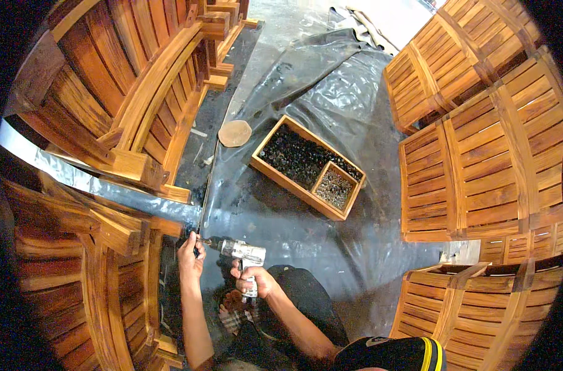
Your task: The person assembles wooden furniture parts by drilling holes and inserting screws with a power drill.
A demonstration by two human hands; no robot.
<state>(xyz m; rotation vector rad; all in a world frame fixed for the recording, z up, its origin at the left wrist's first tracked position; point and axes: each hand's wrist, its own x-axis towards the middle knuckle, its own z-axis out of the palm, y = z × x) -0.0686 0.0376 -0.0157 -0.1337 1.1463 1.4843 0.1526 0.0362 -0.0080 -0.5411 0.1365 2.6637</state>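
Observation:
My right hand (257,282) is wrapped round the grip of a pale grey and white power drill (244,251). The drill lies level, its dark chuck and bit pointing left. At the tip of the bit, my left hand (190,256) is closed, thumb and fingers pinched together beside the end of a wooden chair part (167,226). A small black piece (197,252) shows between its fingers; its exact kind is too small to make out. Ahead of my hands a wooden box (297,192) holds many small black pieces (294,154), with small metal screws (334,188) in a smaller inner box.
Slatted wooden chairs (152,123) lie tipped along the left, close to my left hand. More slatted wooden furniture (467,167) stands along the right. Black plastic sheeting (331,80) covers the floor, wrinkled at the back. A flat brown piece (234,133) lies by the box.

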